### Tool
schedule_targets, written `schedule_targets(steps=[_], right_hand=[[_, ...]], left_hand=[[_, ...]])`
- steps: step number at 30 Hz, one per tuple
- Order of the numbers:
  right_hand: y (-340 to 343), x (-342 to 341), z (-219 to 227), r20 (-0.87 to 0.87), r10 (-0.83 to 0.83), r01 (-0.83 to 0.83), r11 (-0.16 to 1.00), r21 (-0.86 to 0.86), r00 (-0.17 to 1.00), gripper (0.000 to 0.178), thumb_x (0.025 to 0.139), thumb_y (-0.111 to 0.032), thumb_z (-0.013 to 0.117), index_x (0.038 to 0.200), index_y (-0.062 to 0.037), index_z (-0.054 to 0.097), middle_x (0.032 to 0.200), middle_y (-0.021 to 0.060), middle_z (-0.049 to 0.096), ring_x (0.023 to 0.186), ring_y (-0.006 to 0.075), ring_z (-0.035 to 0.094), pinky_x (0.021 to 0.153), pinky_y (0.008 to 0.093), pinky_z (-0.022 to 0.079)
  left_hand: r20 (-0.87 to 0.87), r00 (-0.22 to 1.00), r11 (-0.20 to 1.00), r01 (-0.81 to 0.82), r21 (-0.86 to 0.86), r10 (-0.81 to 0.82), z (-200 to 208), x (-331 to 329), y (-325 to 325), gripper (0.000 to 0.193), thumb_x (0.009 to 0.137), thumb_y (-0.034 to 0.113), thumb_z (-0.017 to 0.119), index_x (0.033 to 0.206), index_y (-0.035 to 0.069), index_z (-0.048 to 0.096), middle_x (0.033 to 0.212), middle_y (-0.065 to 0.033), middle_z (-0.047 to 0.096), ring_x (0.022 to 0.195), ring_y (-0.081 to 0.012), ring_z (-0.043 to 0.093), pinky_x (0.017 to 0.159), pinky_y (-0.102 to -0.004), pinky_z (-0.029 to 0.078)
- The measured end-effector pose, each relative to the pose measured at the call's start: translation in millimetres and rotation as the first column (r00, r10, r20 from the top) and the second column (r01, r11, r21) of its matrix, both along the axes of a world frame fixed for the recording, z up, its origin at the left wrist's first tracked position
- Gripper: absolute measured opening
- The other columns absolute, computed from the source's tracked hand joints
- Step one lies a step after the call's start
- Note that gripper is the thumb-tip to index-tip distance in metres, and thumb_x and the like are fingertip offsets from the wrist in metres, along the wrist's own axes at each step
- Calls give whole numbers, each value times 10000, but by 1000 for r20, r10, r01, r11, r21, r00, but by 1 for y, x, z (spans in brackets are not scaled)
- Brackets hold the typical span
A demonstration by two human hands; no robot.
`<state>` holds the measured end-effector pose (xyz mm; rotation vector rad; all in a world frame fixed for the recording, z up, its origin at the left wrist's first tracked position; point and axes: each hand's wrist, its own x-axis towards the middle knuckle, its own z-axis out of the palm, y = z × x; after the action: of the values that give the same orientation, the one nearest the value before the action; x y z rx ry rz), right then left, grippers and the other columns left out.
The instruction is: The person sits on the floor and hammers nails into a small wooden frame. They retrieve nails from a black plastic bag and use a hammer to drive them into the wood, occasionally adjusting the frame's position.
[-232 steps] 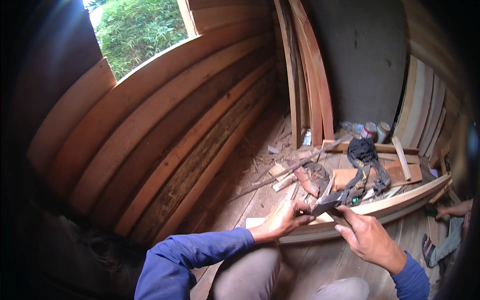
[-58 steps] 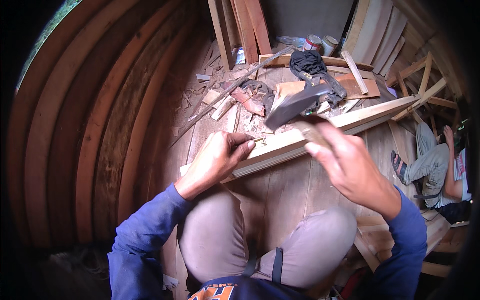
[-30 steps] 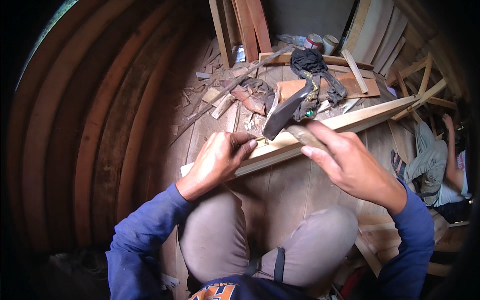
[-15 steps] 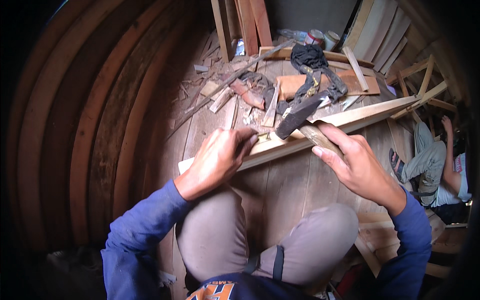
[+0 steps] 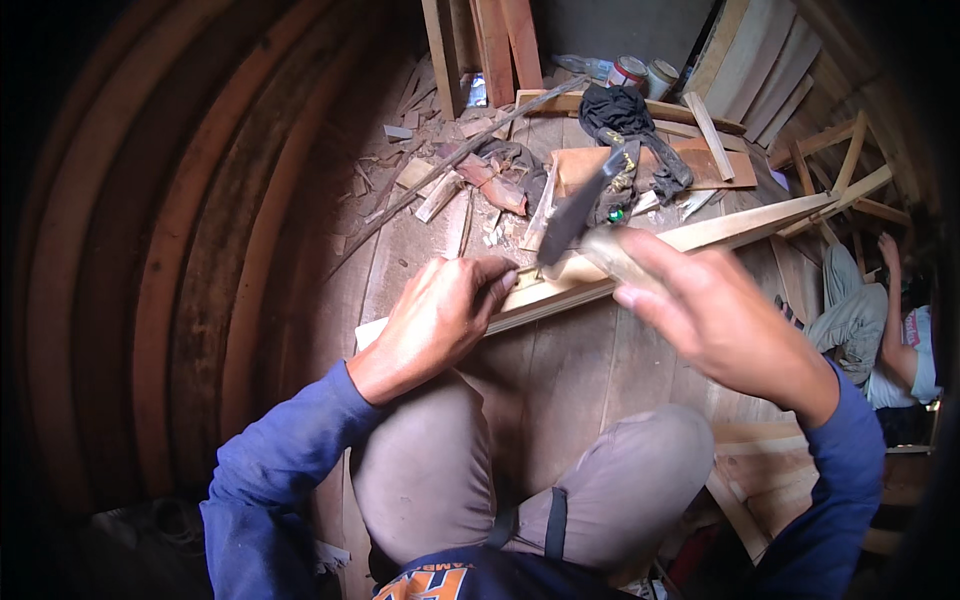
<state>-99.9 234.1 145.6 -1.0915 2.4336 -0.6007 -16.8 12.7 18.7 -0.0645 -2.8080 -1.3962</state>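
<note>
A long pale wooden beam (image 5: 735, 222) runs slantwise in front of my knees, from lower left to upper right. My left hand (image 5: 440, 305) rests on its near end, thumb and fingers pinched at a small brass-coloured piece (image 5: 527, 275) on the top face. What exactly that piece is, I cannot make out. In my right hand (image 5: 715, 315) is a hammer (image 5: 575, 218), gripped by its short wooden handle. The dark head is tilted, its lower end close to the beam just right of the pinched fingers. Motion blurs the hammer and right hand; contact cannot be told.
Beyond the beam lie wood scraps (image 5: 435, 195), a thin stick (image 5: 455, 155), a dark cloth (image 5: 612, 110) and a flat board (image 5: 575, 170). Cans (image 5: 628, 72) stand at the back. Curved timber ribs (image 5: 200, 250) rise at left. Another person (image 5: 870, 320) sits at far right.
The hammer head has tipped more upright and shifted slightly left, while my right hand has moved a little right and blurred. My left hand stays in place on the beam.
</note>
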Motion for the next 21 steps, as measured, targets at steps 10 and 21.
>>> schedule_targets(steps=[10,21], right_hand=[[-3,4,1,9,-75,76,986,-151,997,372,980,-182,577,1249,68,518,938,214,640,847,274,641,803,349,485],[-2,6,4,12,-38,39,995,-87,999,274,993,-156,552,1165,56,571,774,74,602,709,173,594,656,327,471]], left_hand=[[30,999,1000,-11,17,11,2,0,-2,286,990,214,552,916,-55,613,691,-249,527,600,-376,469,632,-447,435],[39,999,1000,-10,29,9,1,3,-3,285,989,206,550,922,-62,618,690,-245,535,602,-347,512,643,-442,442]])
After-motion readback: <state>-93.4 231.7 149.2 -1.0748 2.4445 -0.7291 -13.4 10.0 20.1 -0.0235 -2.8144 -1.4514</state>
